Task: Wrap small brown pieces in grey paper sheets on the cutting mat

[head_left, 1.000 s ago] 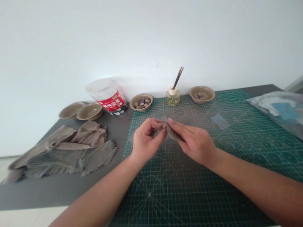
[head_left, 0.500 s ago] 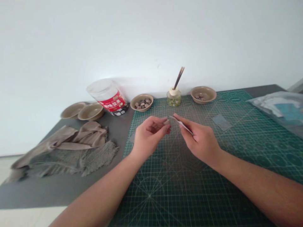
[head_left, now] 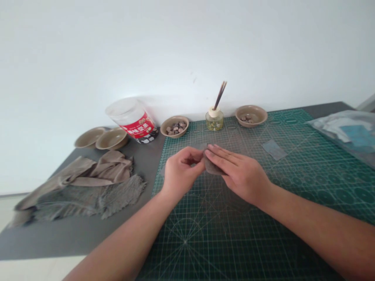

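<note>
My left hand [head_left: 181,168] is closed in a pinch above the green cutting mat [head_left: 211,242]. The small brownish stone piece between its fingertips is now mostly hidden behind my other hand. My right hand [head_left: 246,173] is closed on a grey-brown piece of sandpaper [head_left: 213,168], fingers laid over its face and its lower edge hanging free. The sandpaper presses up against my left fingertips, where the two hands meet. Similar small stones [head_left: 176,128] lie in a tan bowl [head_left: 168,136] beyond my left hand.
Behind my hands stand a reed diffuser [head_left: 214,121] and another bowl [head_left: 259,117] with a few stones. A grey rectangular sheet [head_left: 274,150] lies on the mat. Leftward are a plastic jar [head_left: 137,127], two bowls [head_left: 88,139] and crumpled cloths [head_left: 90,197]; a plastic bag [head_left: 348,130] lies right.
My right hand has turned and moved left, bringing the sandpaper flat against my left fingertips and covering the stone piece. The sandpaper's dark face now shows instead of its pale edge.
</note>
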